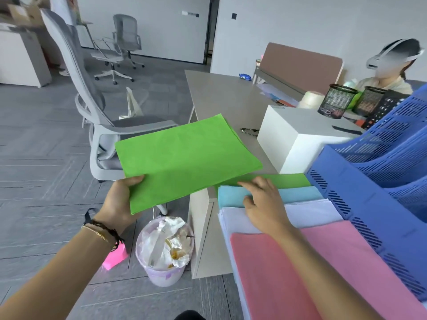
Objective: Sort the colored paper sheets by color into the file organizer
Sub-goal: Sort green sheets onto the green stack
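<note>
My left hand [120, 199] grips a stack of green sheets [184, 158] by its near left corner and holds it up over the desk's left edge. My right hand [261, 204] lies flat, fingers spread, on a fanned pile on the desk. In that pile I see a green sheet [288, 180] at the far end, then light blue sheets [300, 195], white sheets [314, 214] and pink sheets [312, 273] nearest me. The blue file organizer [369, 192], with perforated walls and several slots, stands at the right beside the pile.
A white box [300, 139] sits behind the pile, with black mesh pen cups [335, 102] beyond it. A full waste bin [165, 250] stands on the floor by the desk, a grey office chair [99, 125] to its left. A person sits at the far right.
</note>
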Demonstrator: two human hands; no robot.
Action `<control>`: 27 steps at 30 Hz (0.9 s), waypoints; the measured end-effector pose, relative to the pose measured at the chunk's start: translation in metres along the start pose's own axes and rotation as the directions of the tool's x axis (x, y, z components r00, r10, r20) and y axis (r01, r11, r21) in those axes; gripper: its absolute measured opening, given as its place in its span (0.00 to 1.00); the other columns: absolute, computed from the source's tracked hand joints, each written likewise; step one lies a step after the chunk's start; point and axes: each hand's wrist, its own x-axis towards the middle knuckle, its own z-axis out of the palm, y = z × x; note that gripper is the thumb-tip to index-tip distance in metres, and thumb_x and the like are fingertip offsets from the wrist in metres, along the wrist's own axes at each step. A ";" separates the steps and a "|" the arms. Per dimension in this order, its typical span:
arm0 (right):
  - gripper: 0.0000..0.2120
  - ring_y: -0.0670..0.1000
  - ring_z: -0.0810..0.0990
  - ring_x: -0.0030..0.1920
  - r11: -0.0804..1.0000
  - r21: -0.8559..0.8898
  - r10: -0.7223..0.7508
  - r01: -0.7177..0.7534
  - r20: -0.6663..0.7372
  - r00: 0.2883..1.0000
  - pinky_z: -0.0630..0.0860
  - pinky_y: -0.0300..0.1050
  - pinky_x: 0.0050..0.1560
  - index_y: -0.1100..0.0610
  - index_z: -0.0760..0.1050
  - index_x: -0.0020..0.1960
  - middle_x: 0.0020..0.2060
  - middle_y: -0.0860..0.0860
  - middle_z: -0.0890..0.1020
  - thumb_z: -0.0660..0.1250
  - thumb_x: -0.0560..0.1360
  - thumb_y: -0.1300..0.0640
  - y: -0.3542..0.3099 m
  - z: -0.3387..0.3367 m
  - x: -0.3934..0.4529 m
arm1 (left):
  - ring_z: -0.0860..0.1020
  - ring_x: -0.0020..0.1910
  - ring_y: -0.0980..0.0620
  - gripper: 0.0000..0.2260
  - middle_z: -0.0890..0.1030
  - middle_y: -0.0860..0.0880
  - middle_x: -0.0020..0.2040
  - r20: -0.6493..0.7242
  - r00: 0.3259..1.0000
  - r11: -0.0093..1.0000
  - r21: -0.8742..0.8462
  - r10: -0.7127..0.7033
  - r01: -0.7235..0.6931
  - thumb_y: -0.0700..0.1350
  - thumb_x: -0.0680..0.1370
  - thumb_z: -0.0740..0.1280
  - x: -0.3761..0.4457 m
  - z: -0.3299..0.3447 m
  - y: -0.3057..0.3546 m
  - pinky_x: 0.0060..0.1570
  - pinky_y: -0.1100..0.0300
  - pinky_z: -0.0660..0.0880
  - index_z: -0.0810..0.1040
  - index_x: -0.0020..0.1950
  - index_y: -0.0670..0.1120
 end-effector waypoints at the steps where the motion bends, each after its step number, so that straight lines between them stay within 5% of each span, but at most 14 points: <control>1: 0.23 0.56 0.72 0.54 1.000 -0.011 0.004 -0.004 0.006 1.000 0.71 0.53 0.61 0.54 0.80 0.62 0.52 0.52 0.75 0.58 0.71 0.56 0.000 0.002 0.000 | 0.87 0.40 0.48 0.12 0.88 0.46 0.48 0.001 1.000 1.000 0.007 -0.008 0.008 0.39 0.84 0.58 0.001 -0.001 0.001 0.46 0.49 0.82 0.81 0.56 0.46; 7: 0.17 0.58 0.74 0.54 0.996 0.088 0.030 -0.029 -0.013 0.999 0.69 0.51 0.56 0.57 0.73 0.60 0.52 0.55 0.79 0.60 0.71 0.62 -0.004 -0.003 -0.001 | 0.87 0.42 0.48 0.24 0.88 0.47 0.48 0.009 1.000 1.000 -0.020 0.001 -0.001 0.39 0.84 0.58 0.004 -0.003 0.003 0.37 0.53 0.84 0.90 0.38 0.50; 10: 0.22 0.57 0.74 0.52 0.995 0.099 0.026 -0.015 -0.106 0.994 0.71 0.53 0.54 0.56 0.75 0.60 0.49 0.54 0.79 0.62 0.67 0.68 -0.004 -0.007 -0.003 | 0.87 0.42 0.48 0.22 0.88 0.47 0.49 -0.011 1.000 1.000 -0.010 -0.007 0.007 0.39 0.84 0.58 0.003 -0.002 0.003 0.37 0.54 0.85 0.90 0.41 0.48; 15: 0.15 0.61 0.75 0.42 0.982 0.178 0.112 -0.063 -0.281 0.953 0.72 0.54 0.43 0.60 0.78 0.42 0.37 0.56 0.79 0.57 0.61 0.68 0.005 -0.015 -0.005 | 0.87 0.39 0.48 0.10 0.88 0.47 0.46 -0.045 0.999 0.999 0.049 0.012 -0.010 0.41 0.84 0.59 -0.006 0.002 0.007 0.35 0.52 0.84 0.81 0.56 0.47; 21: 0.13 0.48 0.66 0.32 0.915 0.386 0.201 -0.118 -0.181 0.963 0.62 0.43 0.32 0.59 0.69 0.31 0.27 0.51 0.71 0.60 0.63 0.76 0.010 -0.088 -0.012 | 0.87 0.35 0.47 0.10 0.88 0.46 0.40 -0.001 1.000 0.996 0.093 0.003 -0.003 0.41 0.84 0.59 -0.020 0.019 0.005 0.26 0.53 0.81 0.81 0.54 0.45; 25: 0.07 0.49 0.66 0.31 0.925 0.359 0.185 -0.124 -0.142 0.972 0.60 0.44 0.32 0.64 0.71 0.32 0.30 0.65 0.73 0.59 0.61 0.74 0.015 -0.128 -0.016 | 0.87 0.45 0.43 0.12 0.88 0.42 0.50 0.066 0.998 0.987 0.160 0.015 -0.025 0.39 0.82 0.60 -0.028 0.047 -0.008 0.38 0.49 0.84 0.82 0.60 0.43; 27: 0.09 0.50 0.69 0.30 0.917 0.372 0.201 -0.143 -0.122 0.972 0.64 0.43 0.32 0.64 0.72 0.31 0.28 0.62 0.76 0.60 0.61 0.75 0.018 -0.142 -0.019 | 0.86 0.50 0.40 0.14 0.87 0.40 0.54 0.102 0.994 0.978 0.197 0.043 -0.063 0.36 0.81 0.61 -0.032 0.061 -0.013 0.45 0.47 0.84 0.82 0.62 0.42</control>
